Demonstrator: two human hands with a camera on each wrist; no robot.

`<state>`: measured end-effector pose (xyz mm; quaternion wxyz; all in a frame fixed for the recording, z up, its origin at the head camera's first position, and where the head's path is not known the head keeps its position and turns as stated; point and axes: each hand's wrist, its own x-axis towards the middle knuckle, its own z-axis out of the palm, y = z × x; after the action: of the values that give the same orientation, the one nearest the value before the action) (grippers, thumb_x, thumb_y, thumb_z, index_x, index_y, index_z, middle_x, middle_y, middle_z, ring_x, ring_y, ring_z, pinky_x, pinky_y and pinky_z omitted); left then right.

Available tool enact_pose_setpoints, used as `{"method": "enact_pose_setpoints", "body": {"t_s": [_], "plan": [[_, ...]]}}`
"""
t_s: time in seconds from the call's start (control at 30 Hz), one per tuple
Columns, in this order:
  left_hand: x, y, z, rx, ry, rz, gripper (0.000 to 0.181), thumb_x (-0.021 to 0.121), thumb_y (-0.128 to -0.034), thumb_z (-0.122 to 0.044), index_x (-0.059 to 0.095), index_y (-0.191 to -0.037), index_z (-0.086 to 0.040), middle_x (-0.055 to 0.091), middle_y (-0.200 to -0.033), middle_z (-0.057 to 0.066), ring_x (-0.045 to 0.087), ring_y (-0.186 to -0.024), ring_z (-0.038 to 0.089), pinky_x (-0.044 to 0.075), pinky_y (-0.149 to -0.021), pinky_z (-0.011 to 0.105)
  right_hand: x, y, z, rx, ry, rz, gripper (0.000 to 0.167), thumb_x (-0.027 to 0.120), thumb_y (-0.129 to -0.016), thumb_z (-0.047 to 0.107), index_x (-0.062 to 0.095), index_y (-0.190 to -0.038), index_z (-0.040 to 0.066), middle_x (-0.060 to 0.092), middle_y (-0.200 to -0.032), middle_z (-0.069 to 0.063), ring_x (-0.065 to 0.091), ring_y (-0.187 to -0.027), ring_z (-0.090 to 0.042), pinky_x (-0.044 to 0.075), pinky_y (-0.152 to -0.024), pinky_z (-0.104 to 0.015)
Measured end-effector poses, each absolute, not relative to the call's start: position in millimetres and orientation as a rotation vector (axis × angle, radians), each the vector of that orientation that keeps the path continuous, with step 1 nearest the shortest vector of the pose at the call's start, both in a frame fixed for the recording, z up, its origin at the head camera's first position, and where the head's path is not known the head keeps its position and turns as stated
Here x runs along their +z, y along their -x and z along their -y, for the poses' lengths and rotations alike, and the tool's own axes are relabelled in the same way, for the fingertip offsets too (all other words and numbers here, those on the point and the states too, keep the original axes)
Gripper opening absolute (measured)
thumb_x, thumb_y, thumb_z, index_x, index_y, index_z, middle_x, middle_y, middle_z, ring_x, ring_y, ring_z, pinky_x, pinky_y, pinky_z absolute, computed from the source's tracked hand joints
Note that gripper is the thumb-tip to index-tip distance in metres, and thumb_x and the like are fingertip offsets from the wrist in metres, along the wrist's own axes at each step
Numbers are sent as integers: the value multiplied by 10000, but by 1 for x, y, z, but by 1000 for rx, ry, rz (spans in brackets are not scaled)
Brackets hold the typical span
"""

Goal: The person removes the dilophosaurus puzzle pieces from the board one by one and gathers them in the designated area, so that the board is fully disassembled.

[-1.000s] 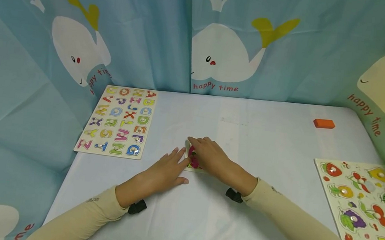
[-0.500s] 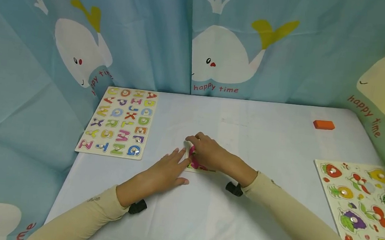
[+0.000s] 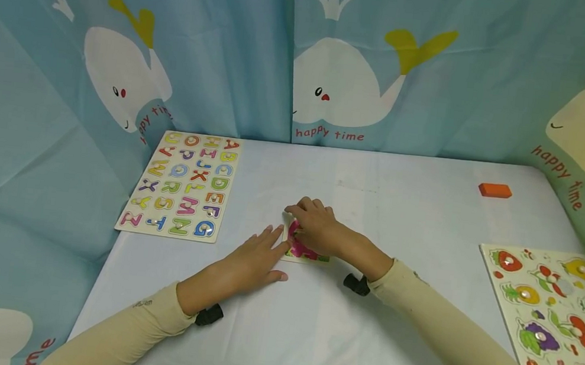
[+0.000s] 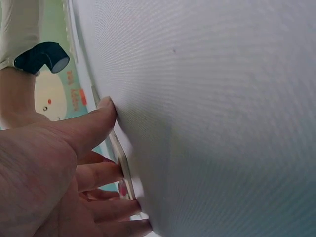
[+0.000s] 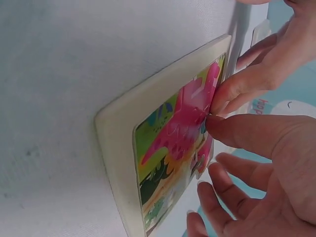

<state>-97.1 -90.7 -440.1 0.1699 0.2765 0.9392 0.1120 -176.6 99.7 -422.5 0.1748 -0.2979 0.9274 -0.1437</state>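
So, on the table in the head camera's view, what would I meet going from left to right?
Alphabet board, left hand, small pink picture board partly covered by the right hand, orange block, fruit board.

Your left forearm (image 3: 121, 331) and right forearm (image 3: 443, 323) extend forward and angle inward toward each other in front of you. Your left hand (image 3: 254, 260) lies with its back upward, fingers fairly straight and thumb spread aside. Beside its fingertips your right hand (image 3: 318, 231) arches, fingers bent and thumb opposing them in a pinch.
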Motion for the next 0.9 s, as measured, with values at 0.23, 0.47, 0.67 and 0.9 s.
{"method": "enact_pose_setpoints", "body": {"t_s": [0.23, 0.47, 0.67, 0.9], "plan": [[-439, 97, 91, 335, -793, -2669, 696, 659, -1036, -452, 462, -1577, -60, 278, -1707, 246, 280, -1572, 459, 351, -1213, 610, -422, 175, -100, -437, 797, -2620, 485, 751, -980, 162, 614, -1443, 121, 539, -1389, -117, 483, -1291, -308, 425, -1062, -520], [-439, 96, 90, 335, -774, -2664, 693, 650, -1043, -450, 454, -1589, -70, 266, -1717, 229, 268, -1581, 446, 332, -1229, 598, -423, 175, -101, -455, 792, -2673, 484, 799, -945, 207, 640, -1400, 166, 571, -1408, -118, 466, -1348, -340, 383, -1082, -565], [-437, 96, 89, 341, -767, -2664, 698, 647, -1043, -452, 452, -1591, -66, 263, -1719, 226, 256, -1586, 443, 324, -1233, 600, -424, 174, -103, -484, 828, -2711, 401, 769, -974, 171, 668, -1362, 185, 623, -1354, -113, 568, -1277, -349, 417, -1032, -581], [-437, 95, 90, 354, -774, -2667, 699, 655, -1043, -437, 445, -1592, -59, 268, -1714, 236, 266, -1581, 449, 324, -1231, 608, -427, 176, -107, -781, 872, -2663, 352, 687, -1011, 32, 623, -1357, 60, 671, -1196, -131, 672, -1110, -279, 523, -1036, -538]]}}
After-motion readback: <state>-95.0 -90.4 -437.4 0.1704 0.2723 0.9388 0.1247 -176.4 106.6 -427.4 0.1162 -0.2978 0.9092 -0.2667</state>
